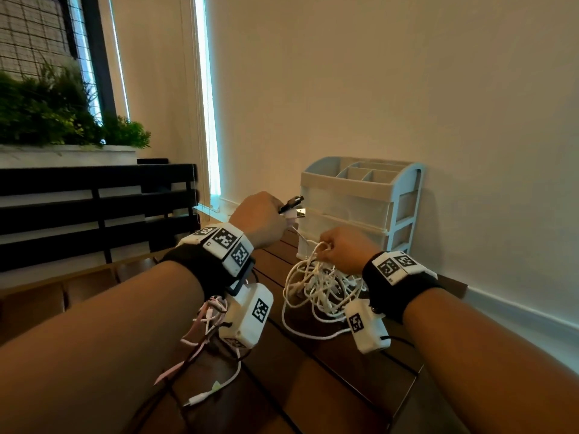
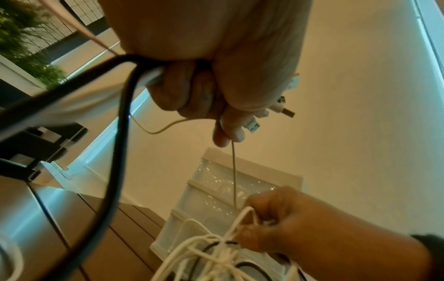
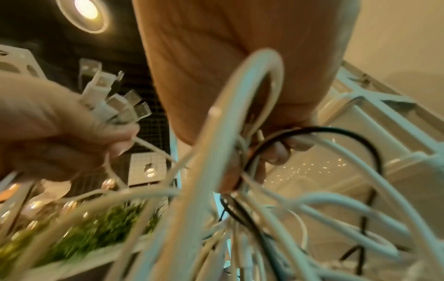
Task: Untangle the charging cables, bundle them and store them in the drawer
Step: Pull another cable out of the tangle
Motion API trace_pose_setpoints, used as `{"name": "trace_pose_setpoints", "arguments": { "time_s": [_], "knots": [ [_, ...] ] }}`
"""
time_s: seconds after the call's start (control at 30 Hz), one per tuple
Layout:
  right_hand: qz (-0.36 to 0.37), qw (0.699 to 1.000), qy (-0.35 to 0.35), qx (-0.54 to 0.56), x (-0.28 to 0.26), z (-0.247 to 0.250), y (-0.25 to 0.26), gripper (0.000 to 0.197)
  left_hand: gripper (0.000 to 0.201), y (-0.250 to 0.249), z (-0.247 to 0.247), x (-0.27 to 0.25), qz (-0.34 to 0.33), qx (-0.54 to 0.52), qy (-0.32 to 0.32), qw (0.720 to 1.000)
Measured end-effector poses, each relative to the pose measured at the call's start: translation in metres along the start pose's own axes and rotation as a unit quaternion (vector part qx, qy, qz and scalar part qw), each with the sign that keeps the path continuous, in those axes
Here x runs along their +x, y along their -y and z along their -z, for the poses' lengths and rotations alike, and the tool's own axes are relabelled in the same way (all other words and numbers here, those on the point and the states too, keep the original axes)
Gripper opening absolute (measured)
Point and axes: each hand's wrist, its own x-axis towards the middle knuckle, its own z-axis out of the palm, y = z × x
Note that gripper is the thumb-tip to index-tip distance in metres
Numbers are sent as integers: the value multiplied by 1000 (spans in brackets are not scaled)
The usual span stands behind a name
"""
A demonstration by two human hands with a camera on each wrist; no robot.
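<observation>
A tangle of white charging cables (image 1: pixel 319 289) with a black one among them lies on the brown table. My left hand (image 1: pixel 260 219) is raised and grips several cable plug ends (image 2: pixel 276 112) (image 3: pixel 115 100), white USB plugs and a black plug (image 1: pixel 293 203). One thin white cable (image 2: pixel 233 171) runs taut from it down to my right hand (image 1: pixel 344 250). That hand pinches loops at the top of the tangle (image 3: pixel 250 133). Pink and white cables (image 1: pixel 206 327) hang under my left wrist. A white drawer unit (image 1: pixel 360 205) stands behind the hands, its drawers closed.
The drawer unit stands against the beige wall (image 1: pixel 407 89) at the table's far edge. The wooden slatted table (image 1: pixel 313 386) reaches toward me. A black railing (image 1: pixel 94 208) and green plants (image 1: pixel 56 111) are on the left. A loose cable end (image 1: pixel 200 397) lies near the front.
</observation>
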Motion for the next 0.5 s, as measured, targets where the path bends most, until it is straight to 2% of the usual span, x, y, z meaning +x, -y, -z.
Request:
{"name": "trace_pose_setpoints", "arguments": {
  "time_s": [0.07,0.13,0.23,0.3,0.37,0.43,0.47,0.5],
  "knots": [
    [-54,997,-27,-46,3,6,-16,14,20,14,16,5,27,-12,-24,999],
    [-108,991,-22,-81,3,11,-34,15,23,33,35,12,69,-56,-63,994],
    [-123,986,1,-116,-1,12,-41,13,21,45,50,11,92,-78,-88,989],
    [-96,986,-6,-136,-3,15,-27,12,21,40,46,9,82,-68,-65,992],
    [-22,995,-12,-95,-3,18,-3,37,24,29,40,5,63,-58,-44,995],
    [64,998,26,3,-6,21,26,58,25,19,35,4,40,-42,-41,997],
    [87,994,57,28,-8,20,38,59,25,15,35,5,33,-42,-42,998],
    [99,991,81,39,-9,19,46,51,24,13,36,7,29,-47,-46,997]
  ]
}}
